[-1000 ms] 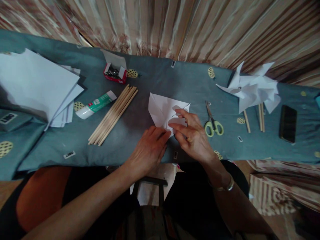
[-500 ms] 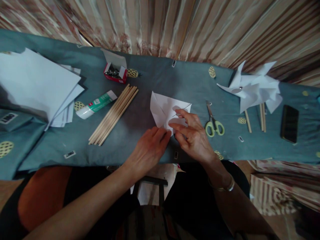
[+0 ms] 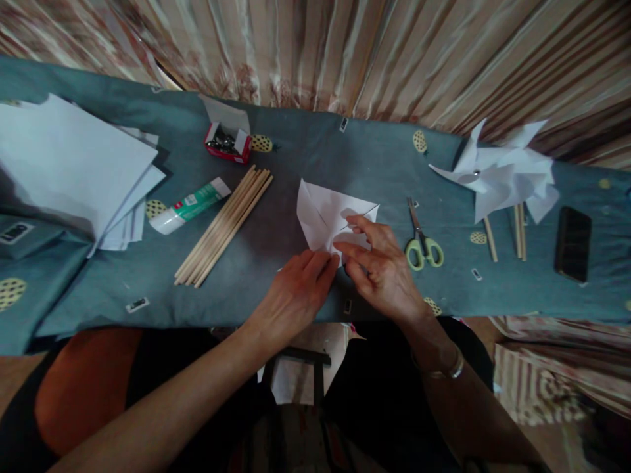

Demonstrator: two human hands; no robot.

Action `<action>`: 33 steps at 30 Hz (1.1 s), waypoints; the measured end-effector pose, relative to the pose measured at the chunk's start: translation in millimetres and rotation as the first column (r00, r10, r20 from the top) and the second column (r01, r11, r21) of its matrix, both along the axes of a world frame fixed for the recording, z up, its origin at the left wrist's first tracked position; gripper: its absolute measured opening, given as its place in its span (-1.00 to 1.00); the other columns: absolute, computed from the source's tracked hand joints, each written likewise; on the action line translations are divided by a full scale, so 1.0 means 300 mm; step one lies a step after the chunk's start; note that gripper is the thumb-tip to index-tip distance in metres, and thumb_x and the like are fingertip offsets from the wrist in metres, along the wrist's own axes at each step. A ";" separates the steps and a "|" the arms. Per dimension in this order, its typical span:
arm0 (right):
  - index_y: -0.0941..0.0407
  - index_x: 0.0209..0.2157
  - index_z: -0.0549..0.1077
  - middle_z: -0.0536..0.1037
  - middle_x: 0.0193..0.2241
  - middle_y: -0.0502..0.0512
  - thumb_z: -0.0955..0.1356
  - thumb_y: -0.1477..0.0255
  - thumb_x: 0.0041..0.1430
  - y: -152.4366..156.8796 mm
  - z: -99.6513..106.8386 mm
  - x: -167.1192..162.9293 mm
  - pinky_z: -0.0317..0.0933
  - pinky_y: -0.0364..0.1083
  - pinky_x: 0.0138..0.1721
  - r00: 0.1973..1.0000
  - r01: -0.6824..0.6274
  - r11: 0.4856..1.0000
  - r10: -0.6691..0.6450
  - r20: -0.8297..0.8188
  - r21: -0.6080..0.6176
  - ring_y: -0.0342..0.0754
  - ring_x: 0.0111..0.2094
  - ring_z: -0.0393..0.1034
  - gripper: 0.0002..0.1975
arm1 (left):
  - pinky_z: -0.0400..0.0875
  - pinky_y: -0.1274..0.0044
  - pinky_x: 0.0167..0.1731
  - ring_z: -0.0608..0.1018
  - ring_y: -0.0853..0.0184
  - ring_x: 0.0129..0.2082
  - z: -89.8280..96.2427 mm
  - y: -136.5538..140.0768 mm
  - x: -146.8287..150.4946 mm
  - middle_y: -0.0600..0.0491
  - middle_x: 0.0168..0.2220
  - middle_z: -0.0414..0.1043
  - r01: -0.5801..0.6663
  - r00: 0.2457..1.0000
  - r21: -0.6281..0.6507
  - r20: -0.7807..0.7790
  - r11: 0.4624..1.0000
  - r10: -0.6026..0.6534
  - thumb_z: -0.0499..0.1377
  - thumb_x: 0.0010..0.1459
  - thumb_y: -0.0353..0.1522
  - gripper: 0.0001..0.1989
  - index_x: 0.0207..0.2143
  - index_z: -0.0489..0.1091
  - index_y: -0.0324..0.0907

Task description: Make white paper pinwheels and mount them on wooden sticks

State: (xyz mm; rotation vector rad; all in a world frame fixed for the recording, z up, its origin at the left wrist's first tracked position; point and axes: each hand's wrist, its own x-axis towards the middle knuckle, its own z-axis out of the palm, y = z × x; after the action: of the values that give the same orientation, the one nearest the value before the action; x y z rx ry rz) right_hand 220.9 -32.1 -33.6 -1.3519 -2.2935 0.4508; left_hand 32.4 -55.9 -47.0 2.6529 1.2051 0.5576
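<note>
A white paper square (image 3: 318, 207) with slits running in from its corners lies at the middle of the cloth-covered table. My left hand (image 3: 303, 279) pinches its near left edge, the fingers closed together on the paper. Over its right half, my right hand (image 3: 382, 263) rests with fingers spread and the index fingertip against the paper near the centre. The paper's near corner is partly hidden under both hands. Just right of my right hand lie the green-handled scissors (image 3: 422, 251), blades pointing away.
Wooden sticks (image 3: 224, 226), a glue stick (image 3: 190, 205) and a red box of metal pins (image 3: 228, 142) lie left. A paper stack (image 3: 73, 164) is at far left. Right are paper pinwheels (image 3: 507, 171) on sticks and a phone (image 3: 572, 244). Curtains (image 3: 305, 52) hang behind.
Almost nothing differs. The view has shifted very slightly, and both hands keep the same hold and place on the paper.
</note>
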 end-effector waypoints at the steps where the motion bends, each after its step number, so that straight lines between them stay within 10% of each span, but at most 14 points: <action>1: -0.04 -0.07 0.56 0.34 0.23 0.05 0.28 0.56 0.24 0.000 -0.002 0.000 0.32 0.24 0.14 1.000 0.002 1.000 -0.002 -0.006 -0.007 0.17 0.13 0.32 -0.67 | 0.51 0.42 -0.24 0.53 0.23 -0.22 0.001 0.000 0.001 -0.13 -0.13 0.50 0.000 1.000 0.000 -0.003 1.000 0.000 -0.07 0.36 -0.53 -0.73 0.03 0.31 -0.37; 33: -0.07 0.13 0.40 0.28 0.28 0.11 0.24 0.54 0.28 -0.006 -0.036 -0.014 0.23 0.27 0.21 0.999 -0.013 1.000 0.012 0.053 0.021 0.24 0.22 0.25 -0.56 | 0.52 0.40 -0.21 0.52 0.20 -0.20 0.015 0.005 0.005 -0.16 -0.13 0.49 -0.009 0.998 -0.051 -0.062 0.999 0.006 -0.05 0.33 -0.55 -0.73 0.00 0.34 -0.37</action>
State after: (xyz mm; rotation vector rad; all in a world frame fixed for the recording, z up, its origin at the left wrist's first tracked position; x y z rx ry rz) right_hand 216.9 -33.8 -44.4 -1.3551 -2.3439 0.3986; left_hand 34.0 -54.5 -42.6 2.6417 1.2300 0.4435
